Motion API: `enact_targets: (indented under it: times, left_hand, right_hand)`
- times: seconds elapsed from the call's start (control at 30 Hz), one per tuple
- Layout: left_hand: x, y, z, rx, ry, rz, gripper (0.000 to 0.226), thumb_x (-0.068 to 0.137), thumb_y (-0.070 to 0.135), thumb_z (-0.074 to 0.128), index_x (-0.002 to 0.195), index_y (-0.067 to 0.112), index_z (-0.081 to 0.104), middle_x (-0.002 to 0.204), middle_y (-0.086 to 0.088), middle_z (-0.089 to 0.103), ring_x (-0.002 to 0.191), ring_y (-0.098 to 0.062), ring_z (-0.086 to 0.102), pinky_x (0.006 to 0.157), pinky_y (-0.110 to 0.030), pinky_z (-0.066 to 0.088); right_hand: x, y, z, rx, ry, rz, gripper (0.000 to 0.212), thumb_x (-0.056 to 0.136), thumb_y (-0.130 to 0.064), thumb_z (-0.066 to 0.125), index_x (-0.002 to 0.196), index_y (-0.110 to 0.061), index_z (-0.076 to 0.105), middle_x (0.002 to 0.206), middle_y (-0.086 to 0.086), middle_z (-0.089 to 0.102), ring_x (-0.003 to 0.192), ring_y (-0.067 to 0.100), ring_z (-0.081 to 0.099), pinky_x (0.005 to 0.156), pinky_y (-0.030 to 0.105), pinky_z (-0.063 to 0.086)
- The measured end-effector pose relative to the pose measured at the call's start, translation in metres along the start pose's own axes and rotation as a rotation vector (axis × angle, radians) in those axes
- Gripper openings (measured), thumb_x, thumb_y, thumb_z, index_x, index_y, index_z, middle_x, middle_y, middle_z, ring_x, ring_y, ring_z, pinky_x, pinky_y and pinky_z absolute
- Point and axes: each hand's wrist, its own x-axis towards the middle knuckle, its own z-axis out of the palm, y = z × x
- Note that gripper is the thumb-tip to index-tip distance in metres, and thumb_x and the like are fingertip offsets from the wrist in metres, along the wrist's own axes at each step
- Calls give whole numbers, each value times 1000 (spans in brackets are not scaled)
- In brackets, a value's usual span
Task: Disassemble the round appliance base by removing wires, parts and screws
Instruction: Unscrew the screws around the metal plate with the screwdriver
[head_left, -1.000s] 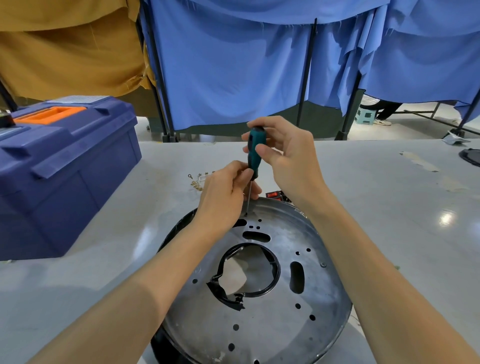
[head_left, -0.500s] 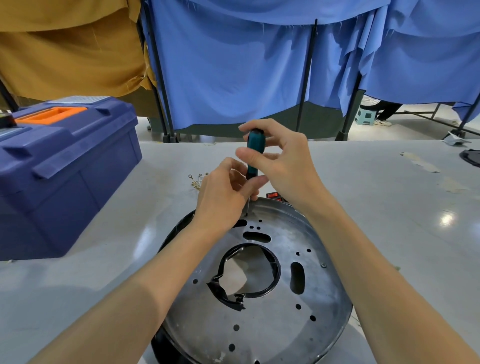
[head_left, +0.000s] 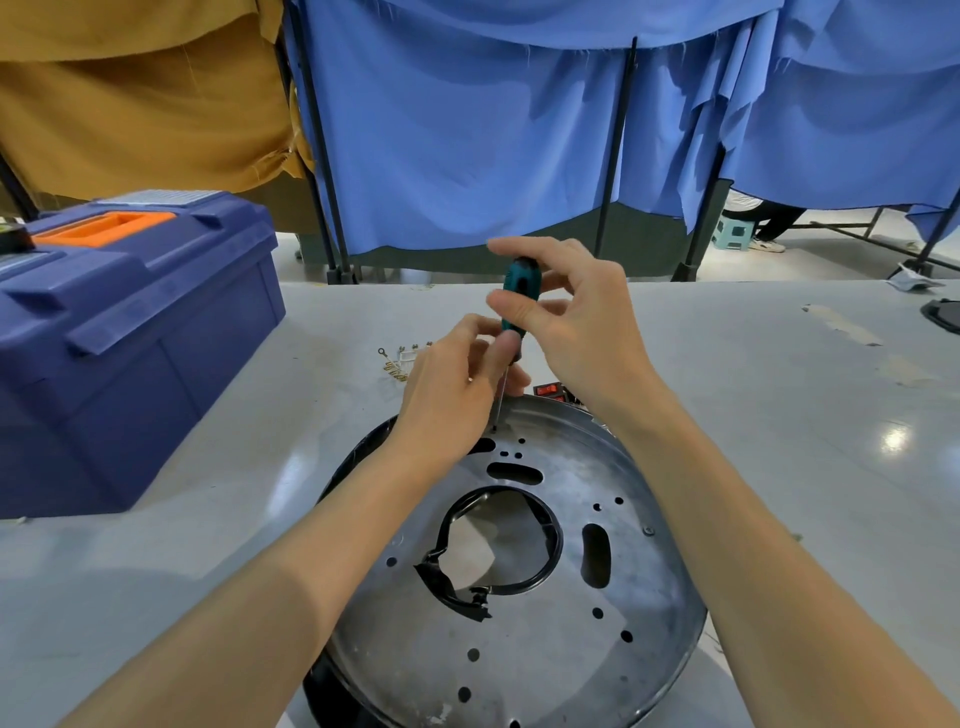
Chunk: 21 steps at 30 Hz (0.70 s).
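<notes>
The round metal appliance base (head_left: 545, 649) lies flat on the grey table, with several holes and a black ring (head_left: 553, 540) around its centre opening. A screwdriver with a teal handle (head_left: 521, 288) stands upright, its tip on a screw hole near the base's far edge. My right hand (head_left: 576, 317) pinches the handle between thumb and fingers. My left hand (head_left: 457, 389) holds the lower end of the handle and the shaft with curled fingers.
A blue toolbox (head_left: 130, 332) with an orange handle stands at the left. Small brass screws and terminals (head_left: 397, 358) lie beyond my left hand. A red switch part (head_left: 548, 389) sits behind the base. A dark object (head_left: 943, 314) lies at the table's right edge.
My right hand's fingers have shifted round the teal handle, turning it. My left hand and the base stay where they were.
</notes>
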Motion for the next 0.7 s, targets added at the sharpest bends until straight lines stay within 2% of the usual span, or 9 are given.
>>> enact_targets:
  times: [0.07,0.13,0.2,0.3,0.37,0.43,0.53,0.6,0.7]
  left_hand:
    - [0,0,1,-21,-37,-9,19,104,22,40,105,16,58,82,1,73,82,-15,71,83,-46,56]
    - [1,-1,0,-32,-39,-22,15,103,15,43,103,14,59,79,0,72,80,-17,70,83,-49,56]
    - [1,-2,-1,-31,-9,-16,7,97,18,55,101,12,57,74,-1,71,72,-16,69,77,-46,57]
    - [1,0,-1,-1,41,-12,26,87,27,70,100,14,51,70,0,70,65,-13,68,71,-38,58]
    - [1,1,-1,-3,31,-2,19,91,29,64,101,16,53,72,0,70,67,-13,68,73,-40,58]
    - [1,1,0,-19,2,0,16,100,25,49,107,14,58,78,1,72,75,-13,70,80,-44,57]
    - [1,0,0,-47,-17,-16,18,103,18,44,106,14,61,80,1,72,77,-14,70,82,-47,57]
    - [1,-1,-1,-50,14,-12,11,98,22,54,102,14,61,75,1,71,71,-12,69,79,-45,57]
    - [0,0,-1,6,63,-5,21,90,32,65,99,15,58,72,1,71,69,-13,69,75,-41,57]
  right_hand:
    - [1,0,-1,36,21,12,37,84,1,68,118,-14,65,99,2,65,94,14,63,81,23,55]
    - [1,0,-1,74,11,13,32,86,7,62,114,-7,65,101,8,68,97,22,66,83,28,57]
    - [0,-1,0,74,-14,3,25,88,0,63,111,-11,66,102,5,69,98,17,65,84,25,56]
    - [-1,-1,2,9,-38,-12,30,84,-14,73,112,-24,67,103,1,62,93,7,59,80,16,51]
    - [0,0,2,-1,-16,-8,38,83,-10,73,118,-23,66,101,1,61,91,7,59,80,16,50]
    - [1,0,-1,28,6,10,41,84,1,68,122,-14,65,101,2,66,91,10,63,80,17,53]
    - [1,1,-1,80,-12,25,35,88,9,59,119,-6,65,102,9,70,89,16,69,79,22,56]
    - [0,1,2,56,-35,19,31,91,-2,62,120,-11,65,103,5,68,89,13,67,81,22,56]
    - [0,2,3,-20,-29,4,37,85,-19,73,121,-21,65,103,-1,59,91,10,59,87,23,52]
